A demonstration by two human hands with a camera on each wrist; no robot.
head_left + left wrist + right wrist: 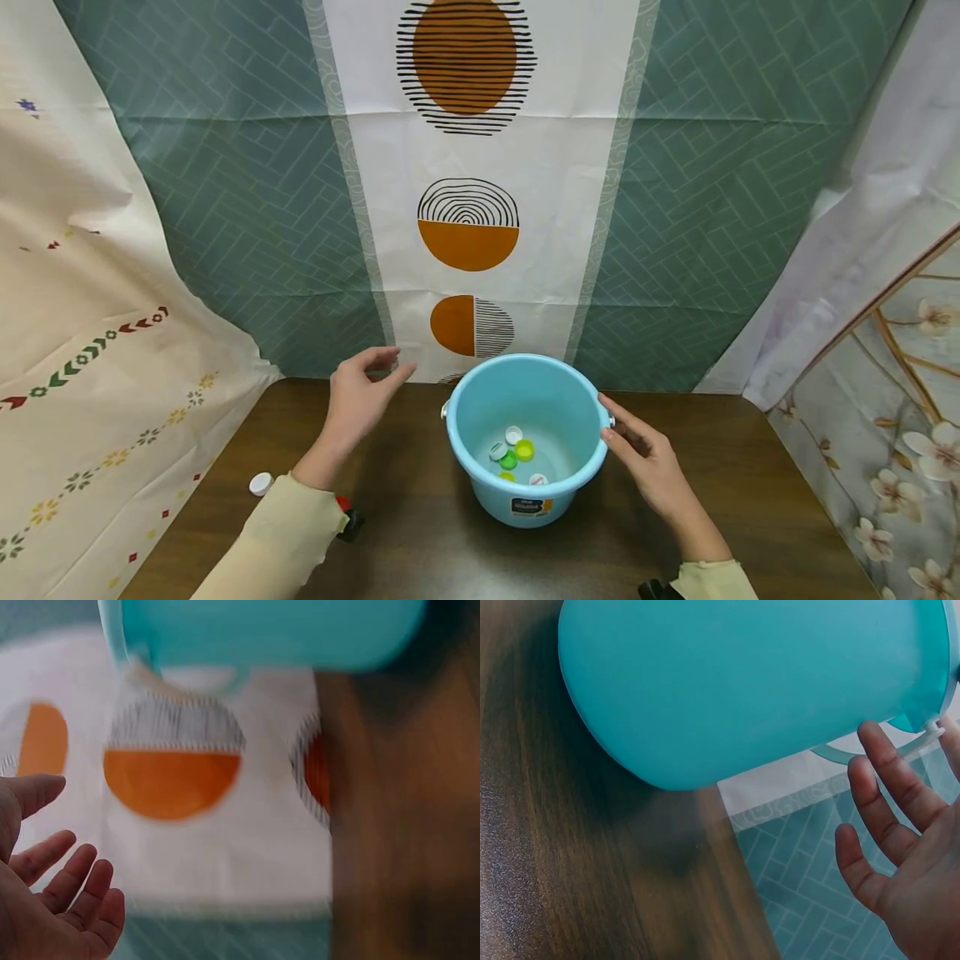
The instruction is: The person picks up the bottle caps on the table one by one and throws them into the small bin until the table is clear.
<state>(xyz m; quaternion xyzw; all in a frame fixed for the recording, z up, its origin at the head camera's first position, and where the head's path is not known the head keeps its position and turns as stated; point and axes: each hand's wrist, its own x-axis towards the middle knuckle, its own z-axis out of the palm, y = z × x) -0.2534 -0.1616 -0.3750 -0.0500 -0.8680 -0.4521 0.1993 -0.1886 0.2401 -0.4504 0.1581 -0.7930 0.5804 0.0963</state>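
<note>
Dark wood-grain tabletop (405, 542) bore a light-blue bucket (489, 498), bottle caps (525, 450) inside; I saw the right hand (651, 460) touch its three-o'clock rim, fingers loosely extended, while the left hand (357, 403) hovered, relaxed and empty, towards ten.

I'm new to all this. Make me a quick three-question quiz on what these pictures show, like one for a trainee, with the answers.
1. Which hand is nearer the bucket in the head view?
2. Pick one. The caps inside the bucket are: A) all red; B) white, green and yellow; C) all black.
3. True or false: no cap lies outside the bucket.

Key:
1. The right hand; the left hand is farther off.
2. B.
3. False: a white cap lies on the table.
</note>
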